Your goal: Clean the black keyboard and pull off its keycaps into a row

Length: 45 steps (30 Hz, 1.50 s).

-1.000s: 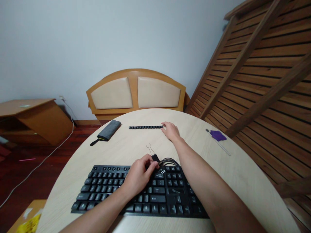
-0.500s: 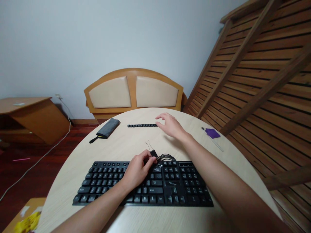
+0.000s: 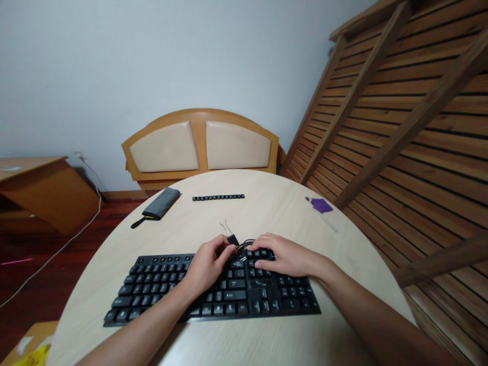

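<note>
A black keyboard [image 3: 263,292] lies across the near part of the round table, with a coiled cable [image 3: 247,243] at its back edge. Above its upper keys, my left hand [image 3: 208,262] is closed on a keycap puller [image 3: 232,239]; its two thin wire prongs point away from me. My right hand [image 3: 284,254] rests over the keys right of the puller, thumb and fingers apart, with nothing visible between them. Farther back stands a straight row of black keycaps [image 3: 218,197], out of reach of both hands' fingers.
On the round table [image 3: 152,241], a grey pouch [image 3: 161,203] lies at the back left and a purple cloth item [image 3: 321,205] with a thin stick at the right. A headboard [image 3: 202,147] stands behind; wooden slats [image 3: 381,122] lean on the right.
My right hand has come back from the right end of the keycap row to the keyboard, beside my left hand. The left hand keeps hold of the puller. The view has shifted slightly.
</note>
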Each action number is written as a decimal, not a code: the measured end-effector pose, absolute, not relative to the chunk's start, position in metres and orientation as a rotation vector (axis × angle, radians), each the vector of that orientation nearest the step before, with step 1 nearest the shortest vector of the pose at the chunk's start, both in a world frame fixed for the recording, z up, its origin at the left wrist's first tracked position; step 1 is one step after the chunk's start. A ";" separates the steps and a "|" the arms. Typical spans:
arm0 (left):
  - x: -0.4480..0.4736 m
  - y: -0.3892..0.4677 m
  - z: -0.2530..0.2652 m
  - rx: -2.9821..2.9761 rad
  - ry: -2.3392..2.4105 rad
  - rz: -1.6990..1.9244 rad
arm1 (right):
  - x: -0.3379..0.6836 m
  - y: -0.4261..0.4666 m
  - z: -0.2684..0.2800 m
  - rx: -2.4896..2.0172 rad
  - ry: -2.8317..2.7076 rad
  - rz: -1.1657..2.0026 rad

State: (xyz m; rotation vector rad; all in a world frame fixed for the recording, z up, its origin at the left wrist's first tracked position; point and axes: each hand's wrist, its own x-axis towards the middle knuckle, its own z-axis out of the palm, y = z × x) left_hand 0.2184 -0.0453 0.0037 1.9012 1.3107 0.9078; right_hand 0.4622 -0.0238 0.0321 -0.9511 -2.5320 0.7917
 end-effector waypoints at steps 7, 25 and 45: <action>0.217 -0.052 0.020 1.887 1.325 0.946 | 0.447 -0.031 0.023 -0.904 -2.491 0.724; 0.226 -0.061 0.012 1.999 1.319 0.875 | 0.438 -0.036 0.018 -0.958 -2.480 0.623; 0.224 -0.050 0.004 1.663 1.168 0.993 | 0.427 -0.044 0.012 -1.118 -2.398 0.464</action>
